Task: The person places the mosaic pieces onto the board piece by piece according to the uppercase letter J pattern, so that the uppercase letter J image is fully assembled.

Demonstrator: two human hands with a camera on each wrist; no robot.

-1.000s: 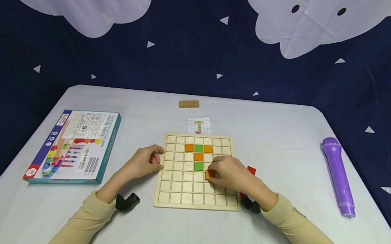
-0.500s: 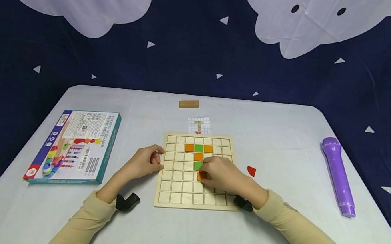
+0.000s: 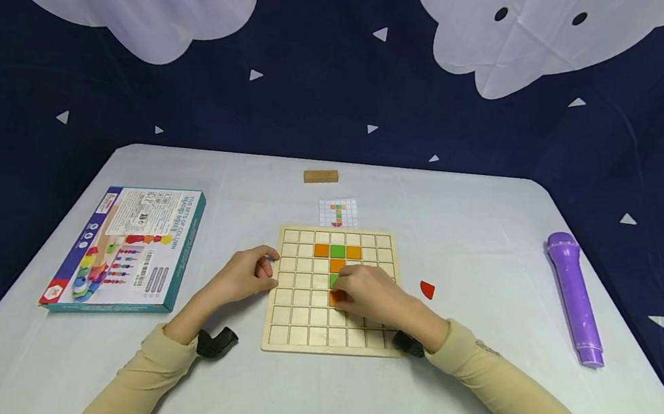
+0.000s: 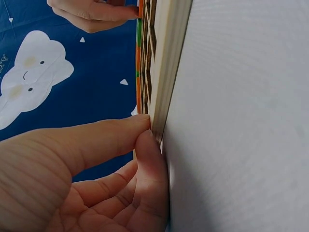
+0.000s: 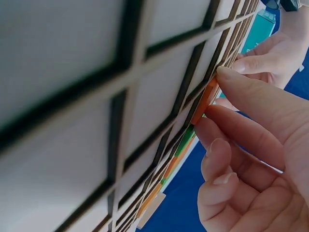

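Observation:
A wooden grid board (image 3: 299,316) lies mid-table. My right hand (image 3: 372,293) pinches an orange square tile (image 5: 204,102) between thumb and forefinger, at the cell just below a partly covered green tile (image 3: 332,280). Above that, an orange tile (image 3: 337,265) sits under a row of one green tile (image 3: 337,251) flanked by two orange ones. My left hand (image 3: 243,275) holds the board's left edge; in the left wrist view its thumb and forefinger meet at the rim. A red quarter-round piece (image 3: 427,290) lies to the right of the board.
Behind the board are a small pattern card (image 3: 338,213) and a wooden block (image 3: 320,176). On the left lies a flat toy box (image 3: 127,248); on the right, a purple tube with a wider end (image 3: 575,299). A dark printed cloth (image 3: 321,83) hangs behind the table.
My right hand has moved left over the board with the orange tile, into the column under the green tile. The red piece is now less covered by that arm. My left hand stays put.

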